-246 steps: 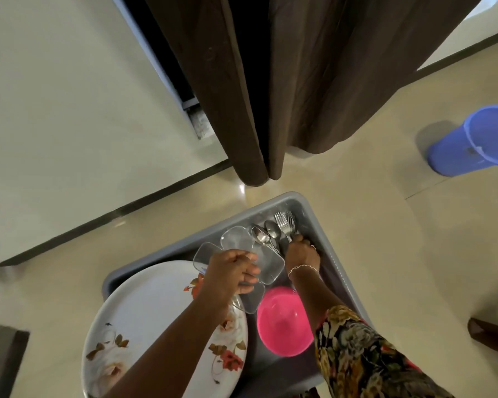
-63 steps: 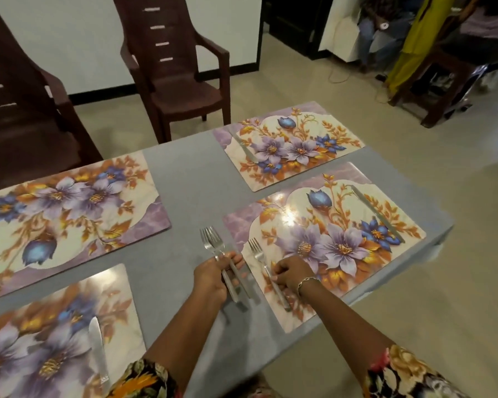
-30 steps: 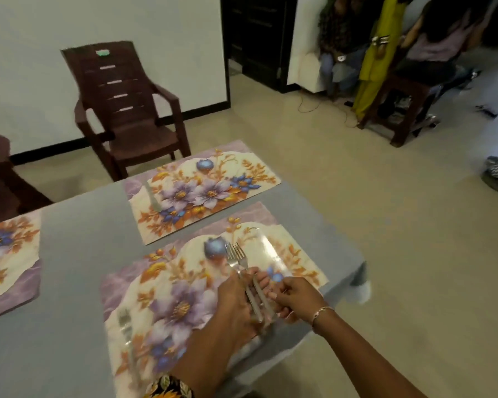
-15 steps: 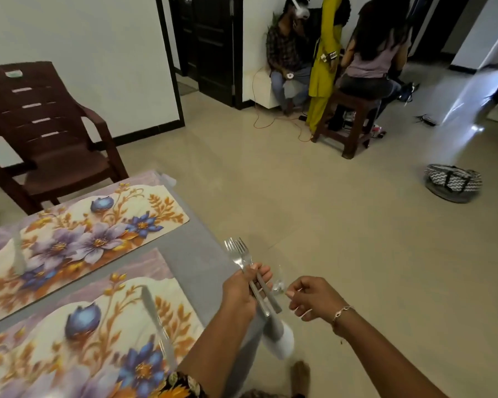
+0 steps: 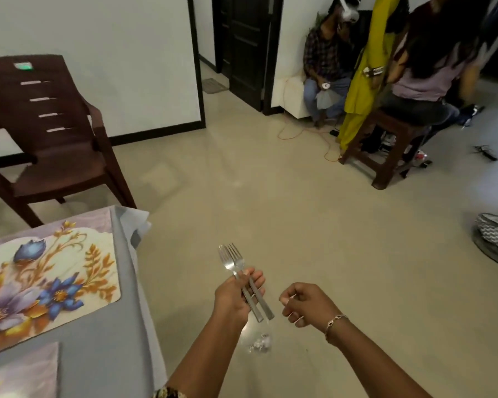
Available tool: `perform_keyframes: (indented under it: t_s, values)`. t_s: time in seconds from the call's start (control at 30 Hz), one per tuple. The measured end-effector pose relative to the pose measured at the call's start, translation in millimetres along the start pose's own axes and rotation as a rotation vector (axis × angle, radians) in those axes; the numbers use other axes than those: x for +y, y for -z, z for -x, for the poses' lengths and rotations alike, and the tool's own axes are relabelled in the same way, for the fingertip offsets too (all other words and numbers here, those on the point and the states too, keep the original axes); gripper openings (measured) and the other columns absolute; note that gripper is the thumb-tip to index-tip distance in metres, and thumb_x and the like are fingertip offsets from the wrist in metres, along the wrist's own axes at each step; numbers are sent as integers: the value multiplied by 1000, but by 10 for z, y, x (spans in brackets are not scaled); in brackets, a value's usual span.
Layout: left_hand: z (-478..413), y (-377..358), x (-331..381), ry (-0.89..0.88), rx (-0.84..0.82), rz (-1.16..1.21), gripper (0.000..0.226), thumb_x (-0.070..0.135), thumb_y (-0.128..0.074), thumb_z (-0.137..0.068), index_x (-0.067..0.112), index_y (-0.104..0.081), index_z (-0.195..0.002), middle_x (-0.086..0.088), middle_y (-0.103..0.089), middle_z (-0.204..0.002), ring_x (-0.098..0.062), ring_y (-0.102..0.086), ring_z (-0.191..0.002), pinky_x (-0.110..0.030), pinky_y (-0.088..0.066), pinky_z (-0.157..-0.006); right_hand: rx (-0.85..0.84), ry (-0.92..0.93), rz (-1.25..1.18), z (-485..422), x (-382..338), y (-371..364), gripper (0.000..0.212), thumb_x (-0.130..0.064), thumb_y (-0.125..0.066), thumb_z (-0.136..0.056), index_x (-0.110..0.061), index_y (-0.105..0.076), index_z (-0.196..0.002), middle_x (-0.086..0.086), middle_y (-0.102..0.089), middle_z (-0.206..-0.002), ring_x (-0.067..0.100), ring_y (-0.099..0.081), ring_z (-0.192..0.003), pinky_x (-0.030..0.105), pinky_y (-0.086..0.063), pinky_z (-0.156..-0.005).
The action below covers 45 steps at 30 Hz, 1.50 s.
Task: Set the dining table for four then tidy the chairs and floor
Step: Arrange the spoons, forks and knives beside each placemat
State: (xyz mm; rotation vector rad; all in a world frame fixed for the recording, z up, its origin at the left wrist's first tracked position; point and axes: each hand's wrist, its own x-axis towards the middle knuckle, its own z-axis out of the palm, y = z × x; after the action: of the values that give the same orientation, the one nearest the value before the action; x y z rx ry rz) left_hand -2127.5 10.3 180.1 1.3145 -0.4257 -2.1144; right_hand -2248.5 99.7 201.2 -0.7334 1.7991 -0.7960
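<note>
chair: brown plastic, standing on the floor beyond the far corner of the worktop, angled and pulled away from it; it looks yet to be tidied in.
worktop: grey cloth, only its right edge and far right corner in view at the left of the frame; the cloth corner hangs loose over the floor.
mat: floral, lying close to the worktop's right edge, no fork visible on the part shown; a second mat shows only as a corner at the near edge.
left hand: out over the floor, well clear of the worktop's right edge; fingers curled around two handles, thumb pressed on top.
forks: two, stacked side by side, tines up and away, handles jutting below the fist.
right hand: beside the left, apart from the forks, fingers curled loosely inward; whether they pinch anything small cannot be told.
floor: pale tile; a small crumpled shiny scrap lies under the hands, what it is unclear.
risk, grip: the two forks may slide against each other and one may drop onto the tile.
risk, footing: the scrap lies near the path and could be stepped on.
risk, cloth: brushing the hanging corner could drag the mat askew.
</note>
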Motion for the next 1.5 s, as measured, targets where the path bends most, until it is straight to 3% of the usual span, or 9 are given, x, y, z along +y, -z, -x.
perform_keyframes:
  t_s: [0.33, 0.5, 0.67, 0.87, 1.17, 1.3, 1.37, 1.5]
  values:
    - [-970, -751, 578, -181, 163, 243, 18, 2, -43, -97, -3, -58, -89, -15, -69, -73, -21, -68, -64, -25, -55, -47, -324, 177, 127, -1636, -862, 420, 16, -5, -57, -89, -13, -59, -74, 4, -59, -71, 11, -53, -54, 18, -43, -49]
    - [-1439, -1175, 1098, -314, 288, 319, 17, 2, -40, -98, -4, -56, -98, -19, -64, -88, -26, -63, -81, -33, -51, -67, -481, 231, 261, -2406, -1404, 824, 10, -8, -55, -90, -11, -60, -82, 3, -62, -73, 12, -55, -60, 17, -46, -52]
    - [-1712, -1311, 1602, -425, 416, 434, 22, -1, -35, -99, -8, -50, -113, -19, -62, -90, -27, -62, -83, -35, -49, -70, -583, 290, 291, -3037, -1978, 827, 13, -1, -52, -90, -8, -60, -83, 6, -61, -72, 13, -53, -58, 16, -43, -49]
    - [-2041, -1161, 2072, -546, 552, 583, 27, -3, -35, -98, -11, -47, -121, -26, -56, -113, -33, -55, -102, -35, -47, -79, -739, 445, 406, -3635, -2528, 373, 20, 2, -54, -86, -15, -60, -76, 4, -62, -71, 12, -55, -57, 14, -43, -48]
    - [-2673, -406, 3186, -617, 661, 819, 20, -2, -38, -98, -1, -56, -90, -18, -63, -91, -25, -61, -83, -45, -47, -87, -951, 666, 689, -4600, -3643, -923, 23, -1, -58, -84, -21, -60, -74, -1, -61, -71, 6, -56, -56, 12, -43, -51]
    - [-2764, -53, 3732, -629, 759, 834, 21, -1, -43, -96, 2, -60, -85, -14, -63, -86, -24, -61, -81, -40, -50, -72, -1057, 753, 759, -4852, -4102, -1611, 22, -2, -59, -85, -22, -60, -74, -1, -61, -70, 5, -56, -56, 12, -44, -51]
    - [-2777, 95, 3931, -635, 847, 868, 20, -1, -45, -95, 2, -62, -85, -12, -60, -81, -24, -58, -75, -39, -51, -67, -1112, 783, 769, -4918, -4284, -1922, 22, -2, -59, -85, -22, -61, -74, -1, -60, -71, 6, -56, -57, 11, -44, -50]
    - [-2760, 359, 4144, -690, 974, 912, 15, 2, -52, -93, 1, -66, -97, -11, -54, -77, -25, -57, -69, -40, -54, -73, -1277, 771, 795, -4979, -4476, -2536, 18, -5, -61, -85, -21, -61, -75, 1, -60, -73, 7, -56, -58, 13, -44, -51]
